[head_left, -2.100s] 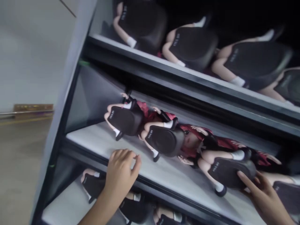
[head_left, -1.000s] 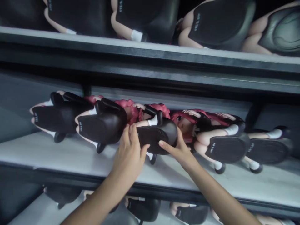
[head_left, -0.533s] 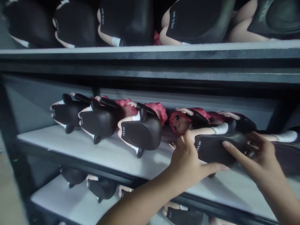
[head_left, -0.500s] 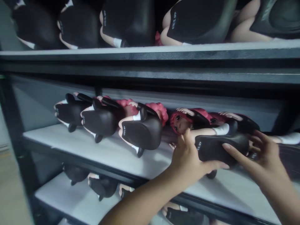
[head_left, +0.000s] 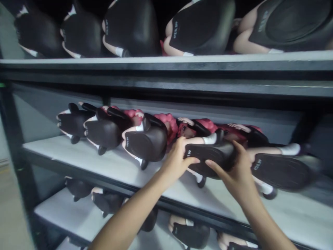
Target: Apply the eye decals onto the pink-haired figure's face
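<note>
A pink-haired figurine with a black outfit and white socks lies on the middle shelf, its dark underside facing me. My left hand grips its left side, thumb on the underside. On its right side my right hand is closed round it, the thumb tip close to the left one. Both hands' other fingers are partly hidden behind the figurine. Left of my hands lies a similar figurine, and to the right another figurine rests on the same shelf.
Larger-looking figurines of the same kind line the upper shelf. More figurines lie on the lower shelf. A dark metal post stands at the left end of the rack.
The figurine between my hands and both hands have shifted left in view, along with a slight leftward shift of the whole scene. The figurine on the right now shows more fully.
</note>
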Tool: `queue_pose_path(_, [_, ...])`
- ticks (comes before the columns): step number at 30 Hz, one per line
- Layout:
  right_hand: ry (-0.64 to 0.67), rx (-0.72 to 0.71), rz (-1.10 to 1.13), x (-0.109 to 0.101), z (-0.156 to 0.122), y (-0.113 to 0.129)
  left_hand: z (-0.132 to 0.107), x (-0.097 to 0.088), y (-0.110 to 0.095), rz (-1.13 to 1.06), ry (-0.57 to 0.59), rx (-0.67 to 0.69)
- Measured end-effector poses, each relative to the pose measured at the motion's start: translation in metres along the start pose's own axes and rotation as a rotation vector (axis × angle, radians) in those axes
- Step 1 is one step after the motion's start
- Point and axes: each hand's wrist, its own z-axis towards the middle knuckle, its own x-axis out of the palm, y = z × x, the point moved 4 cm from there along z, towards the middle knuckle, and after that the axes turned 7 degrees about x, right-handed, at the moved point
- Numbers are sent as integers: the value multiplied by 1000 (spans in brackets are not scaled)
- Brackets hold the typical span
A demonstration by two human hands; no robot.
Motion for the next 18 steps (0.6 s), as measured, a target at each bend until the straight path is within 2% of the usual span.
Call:
queue_pose_path(6, [-13,-43,-16,21,-7,22,6,-19,9,37,-12,-38])
queue_pose_path(9, [19,-66,-8,16,-16,27,4,-25,8,100,-54,-26])
queue_pose_path(11, [19,-75,12,-5,-21,24,-6,-27,0,177,-121,5])
queue_pose_path(12, [-17,-76,19,-22,-22,18,-15,-26,-7,220,-168,27])
queue_pose_path(13, [-78,-70,21,-42,-21,9,-26,-24,-18,272,-221,69])
queue_pose_path(15, [-295,-39,-10,-91,-12,-18,-49,-11,-47,375,-297,211])
queue_pose_path(16, [-401,0,-33,-114,-4,-34,-59,2,-65,440,-293,339])
queue_pose_path(17, [-482,49,-44,-133,6,-52,-66,20,-80,451,-219,433])
queue_pose_path(18, [-511,116,-46,-148,18,-70,-68,41,-92,402,-103,475])
